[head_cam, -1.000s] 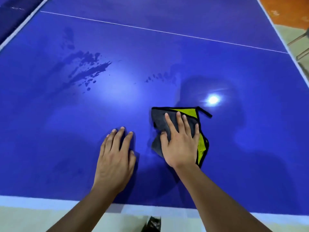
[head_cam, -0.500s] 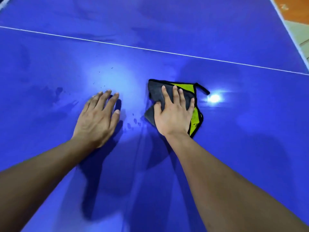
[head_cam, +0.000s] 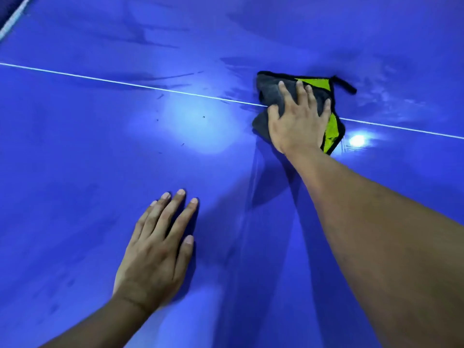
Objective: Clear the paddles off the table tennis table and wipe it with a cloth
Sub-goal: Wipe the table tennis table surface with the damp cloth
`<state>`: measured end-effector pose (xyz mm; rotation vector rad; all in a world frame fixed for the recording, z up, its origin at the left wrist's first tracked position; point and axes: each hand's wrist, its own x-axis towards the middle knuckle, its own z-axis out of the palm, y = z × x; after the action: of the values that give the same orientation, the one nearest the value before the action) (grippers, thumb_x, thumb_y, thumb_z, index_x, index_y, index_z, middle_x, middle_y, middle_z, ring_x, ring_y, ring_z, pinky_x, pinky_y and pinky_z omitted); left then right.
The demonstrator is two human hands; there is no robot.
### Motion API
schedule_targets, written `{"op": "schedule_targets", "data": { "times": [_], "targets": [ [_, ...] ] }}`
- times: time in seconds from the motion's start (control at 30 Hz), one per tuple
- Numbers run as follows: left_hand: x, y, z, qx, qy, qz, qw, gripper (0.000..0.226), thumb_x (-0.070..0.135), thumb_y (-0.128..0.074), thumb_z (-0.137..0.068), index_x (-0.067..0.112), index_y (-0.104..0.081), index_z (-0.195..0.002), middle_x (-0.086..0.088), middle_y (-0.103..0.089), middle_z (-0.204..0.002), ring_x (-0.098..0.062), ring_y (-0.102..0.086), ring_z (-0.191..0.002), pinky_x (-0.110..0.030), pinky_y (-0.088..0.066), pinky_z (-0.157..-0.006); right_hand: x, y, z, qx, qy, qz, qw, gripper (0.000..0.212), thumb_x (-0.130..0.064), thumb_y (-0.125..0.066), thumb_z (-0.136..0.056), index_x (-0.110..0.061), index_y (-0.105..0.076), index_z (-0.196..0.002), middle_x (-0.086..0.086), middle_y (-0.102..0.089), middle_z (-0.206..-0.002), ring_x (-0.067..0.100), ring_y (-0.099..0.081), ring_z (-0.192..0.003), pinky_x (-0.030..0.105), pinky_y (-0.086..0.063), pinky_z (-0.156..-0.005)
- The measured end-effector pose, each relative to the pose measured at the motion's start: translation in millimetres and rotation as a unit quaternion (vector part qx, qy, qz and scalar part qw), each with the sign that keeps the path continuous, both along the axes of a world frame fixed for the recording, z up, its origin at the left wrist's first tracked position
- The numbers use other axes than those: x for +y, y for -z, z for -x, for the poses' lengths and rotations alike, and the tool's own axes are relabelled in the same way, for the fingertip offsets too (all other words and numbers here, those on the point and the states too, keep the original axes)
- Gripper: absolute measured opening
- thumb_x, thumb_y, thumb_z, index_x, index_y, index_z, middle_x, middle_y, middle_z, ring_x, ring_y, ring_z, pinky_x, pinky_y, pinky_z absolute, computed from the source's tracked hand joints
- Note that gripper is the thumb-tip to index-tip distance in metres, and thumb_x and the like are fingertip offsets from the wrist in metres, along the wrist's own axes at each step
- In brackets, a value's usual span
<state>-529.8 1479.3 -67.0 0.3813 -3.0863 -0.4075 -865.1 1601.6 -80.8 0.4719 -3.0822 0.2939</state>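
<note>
No legible text, brand, number on table [head_cam: 75,159], cloth [head_cam: 270,92]; black loop [head_cam: 347,86] too small to judge.

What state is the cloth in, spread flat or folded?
Folded. The cloth lies doubled over under the right hand, with grey layers overlapping and its yellow-green side showing along one edge.

Grey-and-lime cloth [head_cam: 268,90], black-edged, lies bunched under the right hand [head_cam: 298,124], straddling the white line [head_cam: 125,83] on the blue table [head_cam: 100,151]; damp streaks [head_cam: 140,37] sit beyond the fingertips.
</note>
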Motion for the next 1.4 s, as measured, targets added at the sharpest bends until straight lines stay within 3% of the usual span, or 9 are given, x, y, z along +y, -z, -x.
{"op": "schedule_targets", "data": {
  "times": [0.2,0.4,0.57,0.7,0.9,1.0,1.17,1.4],
  "targets": [
    [-2.4,0.7,1.8,0.014,0.006,0.005,1.0,0.058,0.03,-0.031,-0.099,0.017,-0.034,-0.156,-0.004,-0.028,-0.164,-0.027,-0.024,-0.152,-0.046,-0.022,-0.122,-9.8,-3.6,16.3,-0.017,0.015,-0.01,1.0,0.062,-0.053,-0.021,-0.099,-0.043,-0.02,-0.16,-0.002,-0.015,-0.171,0.017,-0.007,-0.158,0.058,0.002,-0.125],
    [-0.9,3.5,0.1,0.017,0.001,0.0,1.0,0.058,0.032,-0.028,-0.1,0.017,-0.036,-0.155,-0.006,-0.028,-0.164,-0.027,-0.023,-0.152,-0.042,-0.016,-0.124,-10.8,-0.3,-34.5,-0.001,-0.022,-0.018,1.0,0.059,-0.048,-0.025,-0.101,-0.044,-0.021,-0.159,-0.002,-0.016,-0.17,0.016,-0.01,-0.157,0.058,-0.002,-0.125],
    [-1.1,4.2,0.2,0.01,0.006,0.002,1.0,0.06,0.034,-0.024,-0.1,0.016,-0.03,-0.157,-0.006,-0.025,-0.165,-0.026,-0.019,-0.153,-0.043,-0.014,-0.126,-15.1,3.4,-99.7,0.01,-0.028,-0.017,0.999,0.061,-0.049,-0.024,-0.099,-0.043,-0.024,-0.159,-0.003,-0.018,-0.17,0.015,-0.011,-0.157,0.057,-0.002,-0.125],
    [-2.4,4.2,-2.8,0.041,-0.003,-0.049,0.998,0.058,0.027,-0.029,-0.103,0.013,-0.022,-0.159,-0.006,-0.023,-0.166,-0.021,-0.017,-0.154,-0.037,-0.008,-0.127,-10.6,1.6,-174.8,0.001,-0.027,-0.008,1.0,0.06,-0.049,-0.025,-0.1,-0.042,-0.023,-0.159,-0.002,-0.017,-0.17,0.015,-0.01,-0.157,0.057,-0.001,-0.125],
    [-7.6,-1.2,-7.3,0.11,-0.011,-0.161,0.981,0.053,0.018,-0.039,-0.099,0.008,-0.035,-0.151,-0.01,-0.035,-0.156,-0.026,-0.034,-0.143,-0.039,-0.023,-0.12,13.7,-0.7,-293.2,-0.002,-0.025,0.0,1.0,0.061,-0.049,-0.024,-0.098,-0.042,-0.025,-0.159,-0.003,-0.018,-0.17,0.014,-0.012,-0.157,0.056,-0.002,-0.126],
    [-16.8,-5.4,-22.9,0.11,0.021,-0.132,0.985,0.05,0.015,-0.039,-0.097,0.007,-0.04,-0.147,-0.012,-0.038,-0.153,-0.029,-0.036,-0.141,-0.04,-0.025,-0.118,27.8,-3.5,-353.0,-0.001,-0.027,0.004,1.0,0.062,-0.049,-0.023,-0.098,-0.042,-0.025,-0.159,-0.003,-0.019,-0.17,0.013,-0.012,-0.157,0.055,-0.003,-0.126],
    [-18.0,-1.8,-112.2,0.071,0.059,-0.044,0.995,0.049,0.016,-0.04,-0.099,0.007,-0.039,-0.147,-0.014,-0.032,-0.158,-0.031,-0.032,-0.145,-0.043,-0.023,-0.12,53.5,-8.6,-448.7,-0.017,-0.034,-0.006,0.999,0.066,-0.052,-0.015,-0.096,-0.041,-0.021,-0.16,-0.002,-0.017,-0.17,0.014,-0.009,-0.158,0.055,-0.002,-0.126],
    [4.4,-4.5,-284.5,0.038,0.086,-0.028,0.995,0.048,0.015,-0.046,-0.099,0.009,-0.044,-0.147,-0.01,-0.035,-0.159,-0.029,-0.034,-0.146,-0.045,-0.027,-0.119,88.1,-11.6,-590.8,-0.028,-0.04,-0.002,0.999,0.064,-0.051,-0.022,-0.098,-0.04,-0.024,-0.16,-0.002,-0.019,-0.17,0.015,-0.011,-0.158,0.056,-0.004,-0.125]
  ]
}}
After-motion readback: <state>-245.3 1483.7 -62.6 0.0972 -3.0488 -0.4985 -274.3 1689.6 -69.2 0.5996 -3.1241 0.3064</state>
